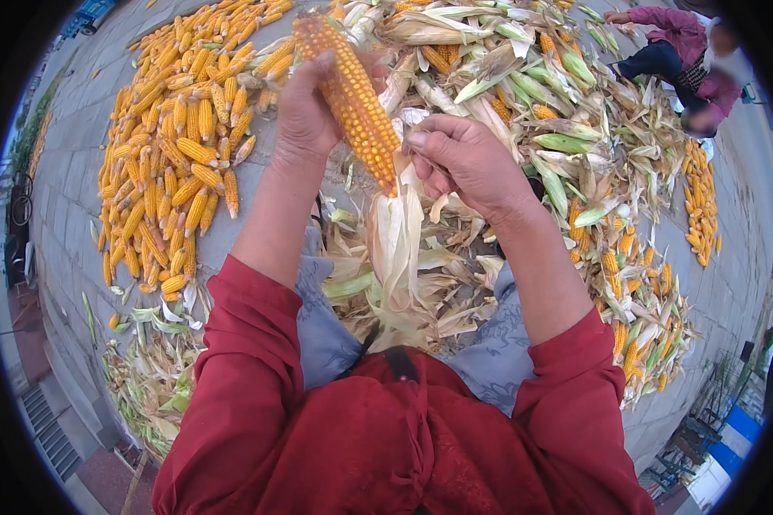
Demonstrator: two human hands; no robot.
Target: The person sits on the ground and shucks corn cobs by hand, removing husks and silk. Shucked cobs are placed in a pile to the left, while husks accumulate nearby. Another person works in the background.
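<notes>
Paved ground (pixel 77 172) is carrying everything: a big spread of husked yellow cobs (pixel 176 146) lying on the person's left, and a larger mixed heap of unhusked ears and loose husks (pixel 524 112) running across the top and down the right side. A smaller row of bare cobs (pixel 702 202) is lying far right, next to another person in a pink jacket (pixel 683 43) crouching at the heap's edge.

Progress, judging by the piles: a good share is already stripped, but plenty of green and pale wrapped ears are sitting in the heap, so a lot is left.

Corn cob (pixel 352 94) in hand is being held up in front of the person, over the lap, tip pointing away. Kernels are showing along nearly its full length; pale husk (pixel 397 240) is hanging from its base end down toward the lap.

Left hand (pixel 305 112) is clamped around the cob's upper part. Right hand (pixel 464 159) is closed at the base, fingers pinching the husk where it joins the cob. Hands are close but not touching.
</notes>
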